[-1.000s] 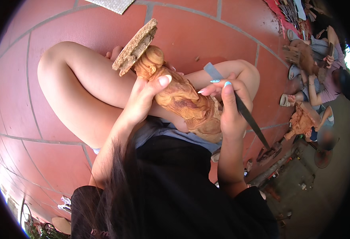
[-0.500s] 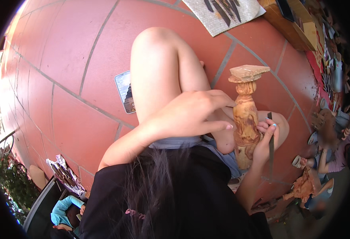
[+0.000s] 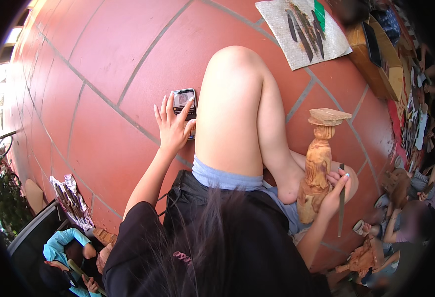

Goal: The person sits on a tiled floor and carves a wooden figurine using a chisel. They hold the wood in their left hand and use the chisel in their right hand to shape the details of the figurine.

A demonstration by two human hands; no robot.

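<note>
The left hand is hovering wide-fingered over a phone on the floor, where light taps would be serving best; the right hand is gripping a slim dark tool, ideally steadying the upright carved figure alongside.

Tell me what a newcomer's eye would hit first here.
Probably the carved golden-brown wooden figure, right of centre, with the right hand at its side holding a slim dark flat tool. Left of the bent knee, the left hand is spread over a lit rectangular phone on red floor tiles.
</note>
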